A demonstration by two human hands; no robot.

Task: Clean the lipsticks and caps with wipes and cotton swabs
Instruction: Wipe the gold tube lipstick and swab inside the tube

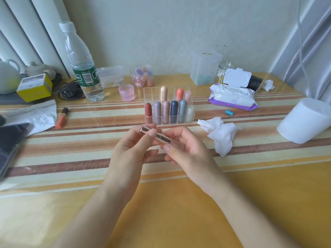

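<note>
Gold lipstick [155,136] pinched between left hand [131,147] and right hand [186,149]

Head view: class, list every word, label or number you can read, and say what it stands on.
"on": end of a white word on the green label of the water bottle; the rest is hidden.
Barcode digits on that label: too small to read.
Label on the yellow box: blurred.
Print on the wipes pack: blurred.
Script on the beige lipstick: unreadable.

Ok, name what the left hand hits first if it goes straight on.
Likely the clear organizer, just beyond the left hand, which holds the gold lipstick; depth is unclear.
</note>
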